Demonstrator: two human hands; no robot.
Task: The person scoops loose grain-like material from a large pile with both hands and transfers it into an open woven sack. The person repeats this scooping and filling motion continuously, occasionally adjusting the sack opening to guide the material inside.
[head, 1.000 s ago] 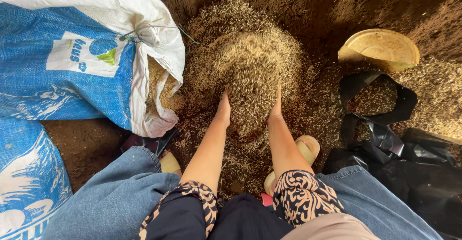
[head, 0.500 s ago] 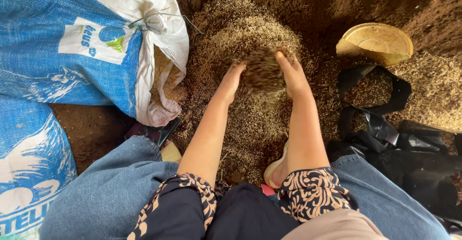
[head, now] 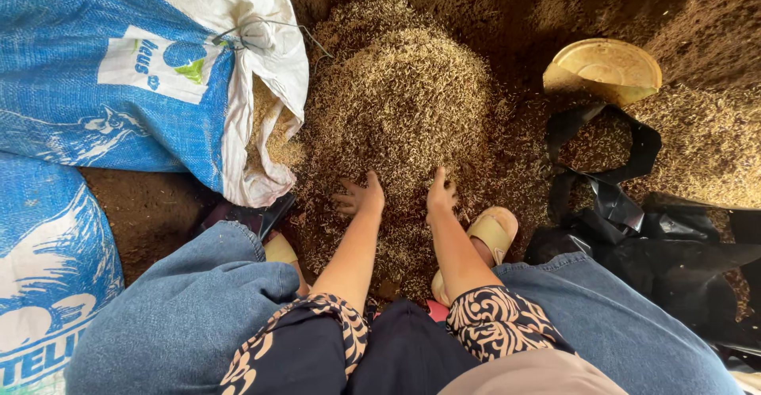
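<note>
Two hands are down in the husks, head view, the only view. Your left hand lies on the near foot of the husk pile, fingers spread and slack, gripping nothing that shows. Your right hand sits just beside it, apart from it, fingers together and pointing into the pile; fingertips are partly sunk in husks, so you cannot tell whether it holds any.

The pile rises straight ahead of both hands, on dark soil. Husks also lie thin around and under your wrists.

Left of your left hand: a blue-and-white sack on its side, mouth open toward the pile, husks visible in the mouth. A second blue sack lies nearer you on that side.

Right of your right hand: an open black bag, slumped, with some husks showing through its mouth. Beyond it, a yellow bowl tilted in the soil. More husks are spread further right.

Near your wrists: a tan sandal by the right forearm.

Progress, as judged: most husks are heaped loose on the ground; the black bag looks mostly unfilled. Bulk of the gathering appears left to do.
</note>
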